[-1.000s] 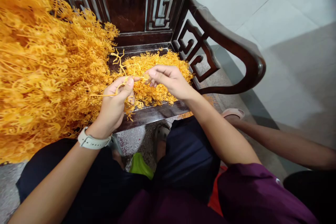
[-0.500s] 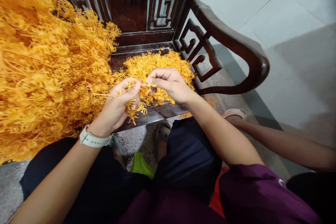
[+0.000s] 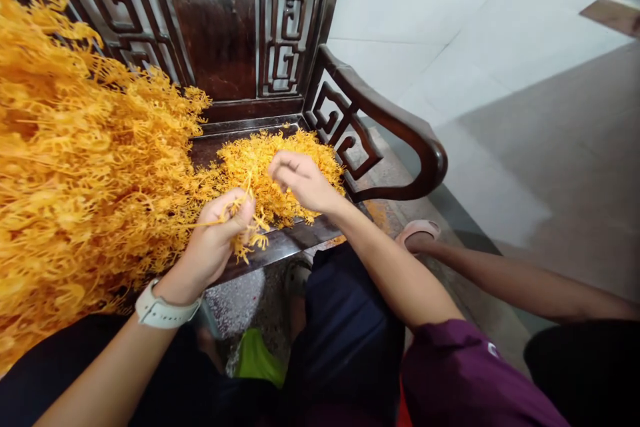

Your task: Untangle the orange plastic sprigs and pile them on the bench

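A: What changed in the last half second?

B: My right hand point(image 3: 303, 181) came away. It was pinching right beside the left hand point(image 3: 216, 235); now there's a visible gap between them. Fingers curled, just over the small orange-yellow pile point(image 3: 323, 160). Can't tell if they hold anything.

A: Left grip?

B: Still closed, thumb pressed to fingers, on the branched plastic sprig point(image 3: 249, 181). One strand stands up above the grip, a thin stem pokes out left toward the big heap point(image 3: 100, 180). Branched tips show just below the fingers.

A: Piles?

B: Look unchanged. Big one left of the left grip, small one right and beyond it, on the wooden bench point(image 3: 287, 241).

A: View?

B: Tilted up. I see more carved backrest point(image 3: 213, 33) beyond the grip.
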`<action>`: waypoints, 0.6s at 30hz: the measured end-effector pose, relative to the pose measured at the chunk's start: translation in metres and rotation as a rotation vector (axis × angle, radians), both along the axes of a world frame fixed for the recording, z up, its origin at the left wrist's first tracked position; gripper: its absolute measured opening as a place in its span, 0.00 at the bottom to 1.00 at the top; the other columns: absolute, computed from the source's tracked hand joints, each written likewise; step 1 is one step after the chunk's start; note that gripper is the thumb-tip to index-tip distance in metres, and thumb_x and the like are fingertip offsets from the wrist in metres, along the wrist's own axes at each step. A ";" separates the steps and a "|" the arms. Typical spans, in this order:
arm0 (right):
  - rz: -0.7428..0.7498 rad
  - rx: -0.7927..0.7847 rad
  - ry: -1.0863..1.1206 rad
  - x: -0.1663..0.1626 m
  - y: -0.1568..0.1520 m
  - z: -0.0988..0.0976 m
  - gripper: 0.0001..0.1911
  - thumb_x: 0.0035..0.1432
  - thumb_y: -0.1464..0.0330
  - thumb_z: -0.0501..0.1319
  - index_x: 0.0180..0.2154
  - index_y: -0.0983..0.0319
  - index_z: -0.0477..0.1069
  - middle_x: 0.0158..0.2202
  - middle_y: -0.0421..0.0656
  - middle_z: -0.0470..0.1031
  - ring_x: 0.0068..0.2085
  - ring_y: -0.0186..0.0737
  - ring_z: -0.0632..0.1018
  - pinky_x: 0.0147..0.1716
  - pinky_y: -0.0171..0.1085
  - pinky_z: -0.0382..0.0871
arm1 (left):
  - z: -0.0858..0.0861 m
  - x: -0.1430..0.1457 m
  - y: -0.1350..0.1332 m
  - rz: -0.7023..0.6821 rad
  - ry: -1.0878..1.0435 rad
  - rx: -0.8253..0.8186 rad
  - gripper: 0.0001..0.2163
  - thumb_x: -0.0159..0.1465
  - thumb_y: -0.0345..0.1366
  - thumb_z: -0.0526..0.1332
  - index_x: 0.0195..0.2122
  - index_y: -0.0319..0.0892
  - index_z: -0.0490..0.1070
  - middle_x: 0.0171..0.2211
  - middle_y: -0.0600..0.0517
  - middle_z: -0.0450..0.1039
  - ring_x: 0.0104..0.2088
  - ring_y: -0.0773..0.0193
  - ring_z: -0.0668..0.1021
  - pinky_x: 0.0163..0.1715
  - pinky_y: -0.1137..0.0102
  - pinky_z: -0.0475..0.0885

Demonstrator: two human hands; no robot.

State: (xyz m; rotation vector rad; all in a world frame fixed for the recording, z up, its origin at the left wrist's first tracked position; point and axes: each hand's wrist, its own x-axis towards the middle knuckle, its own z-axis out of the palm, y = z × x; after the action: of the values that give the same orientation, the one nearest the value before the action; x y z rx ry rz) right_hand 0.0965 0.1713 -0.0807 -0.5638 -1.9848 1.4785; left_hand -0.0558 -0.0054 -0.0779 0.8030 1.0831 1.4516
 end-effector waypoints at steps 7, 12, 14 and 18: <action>-0.597 0.200 -0.076 0.044 0.066 -0.014 0.10 0.59 0.61 0.67 0.37 0.62 0.74 0.26 0.36 0.69 0.27 0.32 0.67 0.30 0.37 0.61 | 0.012 -0.005 -0.010 0.119 -0.057 -0.094 0.09 0.63 0.42 0.74 0.40 0.44 0.83 0.31 0.53 0.72 0.30 0.69 0.73 0.30 0.75 0.70; -0.538 0.332 -0.179 0.044 0.050 -0.016 0.14 0.60 0.59 0.69 0.41 0.63 0.77 0.27 0.38 0.73 0.27 0.33 0.68 0.30 0.38 0.61 | 0.013 -0.001 0.001 0.129 -0.218 -0.167 0.15 0.64 0.40 0.72 0.52 0.47 0.83 0.38 0.51 0.79 0.35 0.65 0.79 0.39 0.72 0.77; -0.503 0.343 -0.143 0.037 0.036 -0.009 0.16 0.65 0.56 0.66 0.35 0.62 0.75 0.25 0.37 0.70 0.26 0.32 0.65 0.28 0.38 0.58 | 0.011 0.000 0.003 0.121 -0.224 -0.144 0.16 0.65 0.40 0.72 0.54 0.49 0.83 0.37 0.52 0.79 0.35 0.65 0.80 0.42 0.71 0.77; -0.268 0.157 -0.026 0.020 -0.002 0.011 0.20 0.65 0.53 0.67 0.31 0.61 0.72 0.26 0.37 0.70 0.27 0.32 0.67 0.29 0.37 0.61 | 0.006 -0.001 0.006 0.133 -0.199 -0.112 0.17 0.65 0.40 0.73 0.56 0.50 0.82 0.40 0.52 0.81 0.35 0.66 0.81 0.47 0.69 0.77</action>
State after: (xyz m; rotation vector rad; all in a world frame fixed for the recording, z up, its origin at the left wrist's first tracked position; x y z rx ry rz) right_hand 0.1167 0.1690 -0.0700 -0.7504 -1.9376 1.1485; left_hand -0.0571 0.0002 -0.0721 0.5038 1.0710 1.5314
